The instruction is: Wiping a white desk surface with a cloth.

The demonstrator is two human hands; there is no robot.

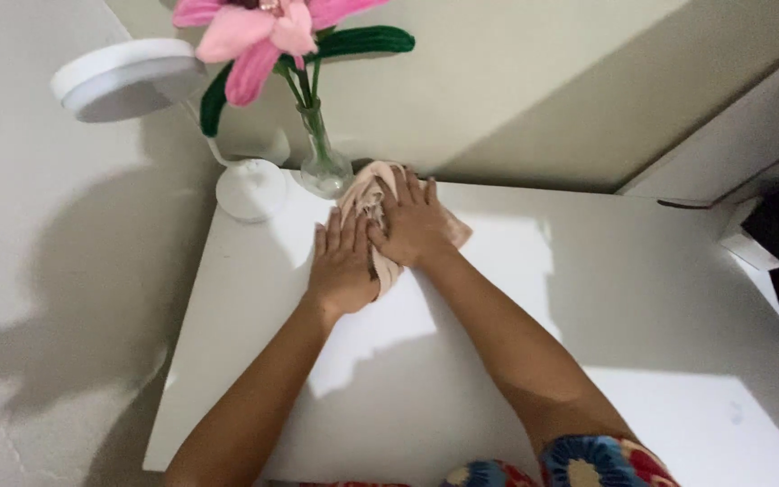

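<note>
In the head view, your left hand [343, 263] and right hand [416, 224] lie flat, fingers spread, side by side just above the centre of the frame, both pressing down on a bunched beige cloth [364, 192] rather than gripping it. The cloth sits on the white table [516, 298] near its far edge, partly hidden under your palms. It looks soft, light and limp, so it should crumple and slide easily on the smooth top; a pinch at the corner showing right of your right hand would likely give the surest hold. Mind the upper left: a glass vase [325, 162] with a pink artificial flower [263, 27] stands just beside the cloth, fragile and easy to tip, and a white lamp base [251, 189] sits near it. The table's left edge runs close to your left forearm. Toward the lower right the tabletop offers broad open room.
</note>
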